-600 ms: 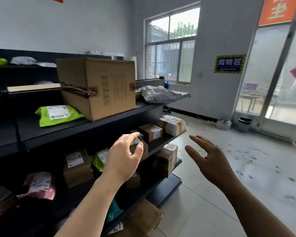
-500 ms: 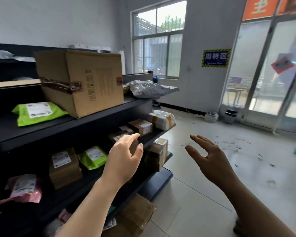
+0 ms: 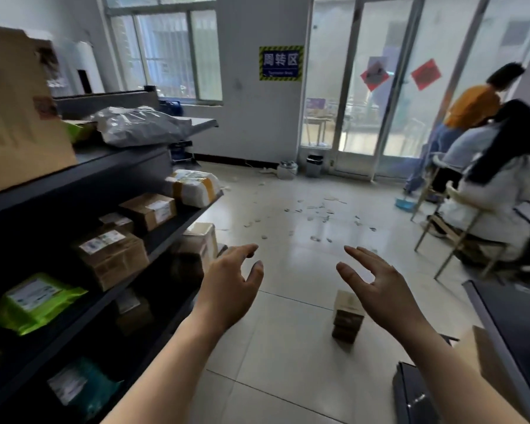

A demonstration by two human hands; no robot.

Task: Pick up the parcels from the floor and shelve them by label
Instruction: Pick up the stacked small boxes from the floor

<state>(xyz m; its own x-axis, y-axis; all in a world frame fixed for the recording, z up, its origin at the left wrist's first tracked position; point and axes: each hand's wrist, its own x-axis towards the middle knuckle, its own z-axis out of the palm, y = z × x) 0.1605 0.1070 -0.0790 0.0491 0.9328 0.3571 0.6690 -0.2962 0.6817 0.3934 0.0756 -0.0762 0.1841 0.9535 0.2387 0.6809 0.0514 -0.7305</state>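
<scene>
A small brown cardboard parcel [image 3: 348,319] stands on the floor tiles, just below and left of my right hand [image 3: 380,286]. My left hand [image 3: 230,283] hovers beside the black shelf unit [image 3: 110,179]. Both hands are empty with fingers spread. The shelves hold parcels: a big cardboard box [image 3: 19,111] and a grey bag [image 3: 141,125] on top, brown boxes [image 3: 114,255] and a white taped parcel [image 3: 195,186] in the middle, a green bag [image 3: 34,301] lower left.
Two people [image 3: 496,191] sit on chairs at the right by glass doors [image 3: 380,87]. Another black shelf [image 3: 514,332] and a cardboard box [image 3: 487,362] are at the lower right. Paper scraps [image 3: 318,215] litter the floor; two bins [image 3: 314,165] stand by the wall.
My view has swung right, away from the shelf toward the floor. The floor parcel and the seated people have come into view. Both hands stay empty and spread.
</scene>
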